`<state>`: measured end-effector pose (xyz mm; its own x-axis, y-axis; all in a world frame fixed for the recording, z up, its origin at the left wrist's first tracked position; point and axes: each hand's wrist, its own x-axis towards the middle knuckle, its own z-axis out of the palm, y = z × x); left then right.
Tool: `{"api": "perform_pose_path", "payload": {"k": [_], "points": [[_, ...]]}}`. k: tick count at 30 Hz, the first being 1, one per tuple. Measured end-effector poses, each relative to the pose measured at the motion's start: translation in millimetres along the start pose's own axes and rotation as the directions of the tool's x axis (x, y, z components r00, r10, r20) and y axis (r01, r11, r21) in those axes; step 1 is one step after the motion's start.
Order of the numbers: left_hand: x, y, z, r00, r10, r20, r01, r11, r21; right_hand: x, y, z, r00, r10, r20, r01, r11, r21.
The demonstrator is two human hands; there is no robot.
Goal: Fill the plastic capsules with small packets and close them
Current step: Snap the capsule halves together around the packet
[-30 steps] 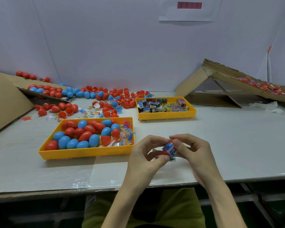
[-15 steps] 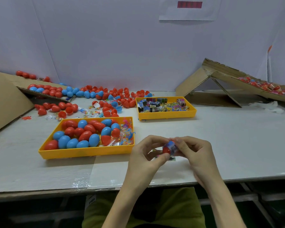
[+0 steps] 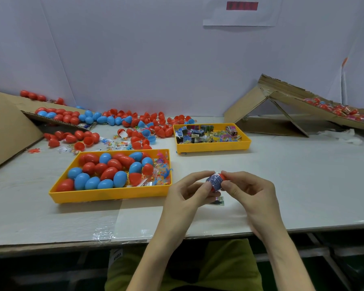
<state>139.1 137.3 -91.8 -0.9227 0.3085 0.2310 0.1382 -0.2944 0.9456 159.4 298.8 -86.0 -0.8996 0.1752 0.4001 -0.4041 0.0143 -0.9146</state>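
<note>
Left hand: the left hand (image 3: 185,196) is raised just over the tabletop's near part, its fingers (image 3: 206,186) curled and clamped on the left side of a red plastic capsule (image 3: 221,176).
Right hand: the right hand (image 3: 249,192) faces it, thumb and forefinger pinched on the capsule's right side.
Task thing: the capsule is held between both hands, above the tabletop and just right of the near tray; a blue printed packet (image 3: 214,180) covers most of its middle, and how far the packet sits inside I cannot tell.
Spare packet: a small printed flat packet (image 3: 219,200) lies on the tabletop right under the hands.
Near tray: a yellow rectangular plastic tray (image 3: 111,195) holds closed red and blue capsules on the left and clear bags of small colourful toys at its right end.
Far tray: a second yellow tray (image 3: 213,147), further back, is filled with small printed packets.
Loose stock: red and blue capsule halves (image 3: 135,122) lie scattered along the back.
Surroundings: white tabletop (image 3: 303,175); a brown cardboard ramp (image 3: 286,99) at the right rear carries more capsules.
</note>
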Motion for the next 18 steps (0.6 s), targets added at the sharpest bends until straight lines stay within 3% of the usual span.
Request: {"api": "perform_pose_path", "payload": {"k": [6,11,18], "points": [[1.4,-0.8,-0.6,1.0,-0.019,0.009,0.02,0.999,-0.031,0.4,0.6,-0.8,1.0,-0.012,0.002,0.012,0.999,0.033],[3.5,-1.3,-1.6,0.997,-0.071,0.026,0.073,0.995,-0.075,-0.5,-2.3,-0.2,0.999,-0.005,0.053,0.009,0.998,-0.07],[4.2,-2.4,-1.4,0.997,-0.051,0.065,0.051,0.999,0.008,-0.6,0.2,0.5,0.999,-0.016,-0.03,0.016,1.0,-0.024]]}}
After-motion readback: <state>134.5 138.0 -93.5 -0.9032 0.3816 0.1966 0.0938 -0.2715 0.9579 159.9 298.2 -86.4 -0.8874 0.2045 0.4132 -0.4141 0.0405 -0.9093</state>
